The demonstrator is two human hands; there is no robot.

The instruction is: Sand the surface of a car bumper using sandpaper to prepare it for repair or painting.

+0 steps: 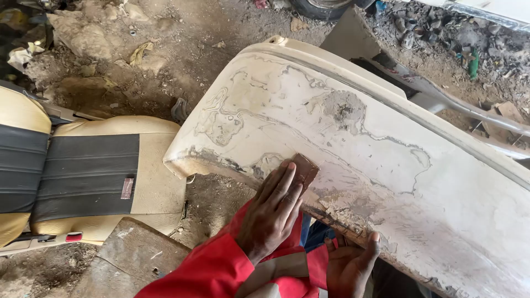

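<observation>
A large cream car bumper, its paint worn and patchy, lies tilted across the middle and right of the view. My left hand, in a red sleeve, presses a small brown piece of sandpaper flat against the bumper's lower face near its left end. Lower down, my right hand grips the bumper's bottom edge. Its thumb lies on the front face and its fingers are hidden behind the edge.
A tan and black car seat lies on the dirt ground at the left. A flat brown board sits below it. Rubble and scrap lie at the top right, with grey metal parts behind the bumper.
</observation>
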